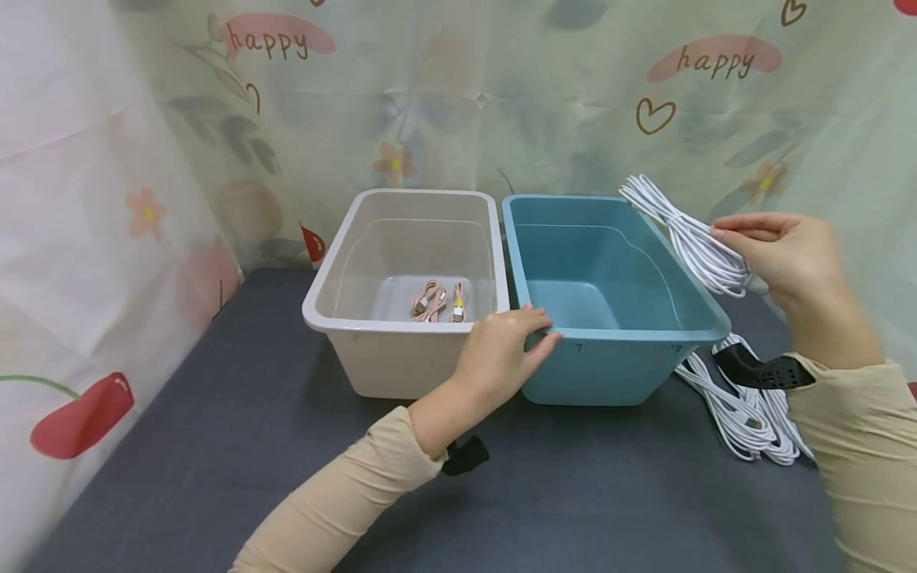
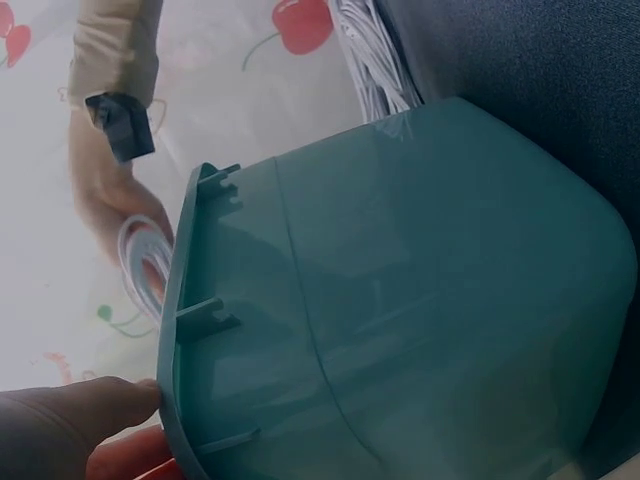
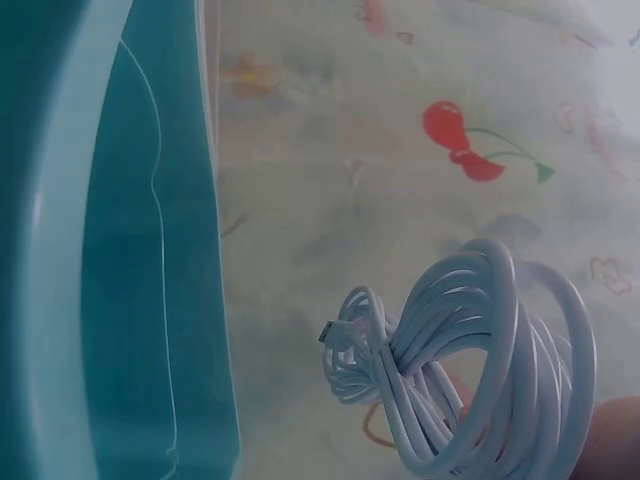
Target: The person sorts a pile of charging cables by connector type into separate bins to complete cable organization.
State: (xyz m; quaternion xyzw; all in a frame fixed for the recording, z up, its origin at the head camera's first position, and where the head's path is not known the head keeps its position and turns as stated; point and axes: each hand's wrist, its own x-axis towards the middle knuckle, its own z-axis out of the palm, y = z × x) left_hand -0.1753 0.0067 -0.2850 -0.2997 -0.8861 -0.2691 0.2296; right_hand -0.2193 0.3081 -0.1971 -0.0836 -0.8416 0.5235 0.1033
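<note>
Beside the right rim of the blue bin [image 1: 609,368], my right hand [image 1: 802,267] pinches a bundled white cable [image 1: 688,235], held up in the air. The right wrist view shows the coiled cable [image 3: 500,370] with a small plug at its tied middle. My left hand [image 1: 501,350] grips the front-left rim of the blue bin, thumb [image 2: 120,405] outside and fingers over the edge. Inside the beige bin [image 1: 394,362] lie two small pink cables [image 1: 430,301] with metal plugs. No objects show inside the blue bin.
More bundled white cables [image 1: 752,418] lie on the dark table [image 1: 215,446] to the right of the blue bin, partly behind my right sleeve. The two bins stand side by side. A printed curtain [image 1: 444,95] hangs close behind them.
</note>
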